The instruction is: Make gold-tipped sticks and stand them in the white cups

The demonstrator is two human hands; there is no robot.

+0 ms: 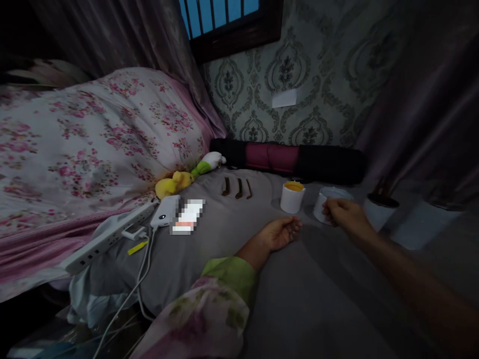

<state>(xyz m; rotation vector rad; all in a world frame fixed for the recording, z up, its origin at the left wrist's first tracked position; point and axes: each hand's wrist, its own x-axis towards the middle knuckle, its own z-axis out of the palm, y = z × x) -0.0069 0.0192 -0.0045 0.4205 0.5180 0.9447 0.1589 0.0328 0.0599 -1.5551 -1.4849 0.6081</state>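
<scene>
My left hand (282, 233) rests on the grey sheet with its palm partly up. Its fingers are loosely curled, a little apart, and nothing shows in them. Just beyond it stands a white cup (292, 200) with a yellow-orange inside. My right hand (342, 213) is closed in a pinch in front of a second white container (321, 202) with a pale inside. The fingers overlap this container's side; whether they touch it, or what they hold, I cannot make out. Three thin, bent brown pieces (238, 188) lie side by side on the sheet farther left.
White pots (380, 212) with dark tops stand at the right. A long black and maroon roll (273, 157) lies along the wall. To the left are a power strip (108, 237), a white power bank (166, 212), cables, a blurred-out bright rectangle and yellow and green-white plush toys (174, 184).
</scene>
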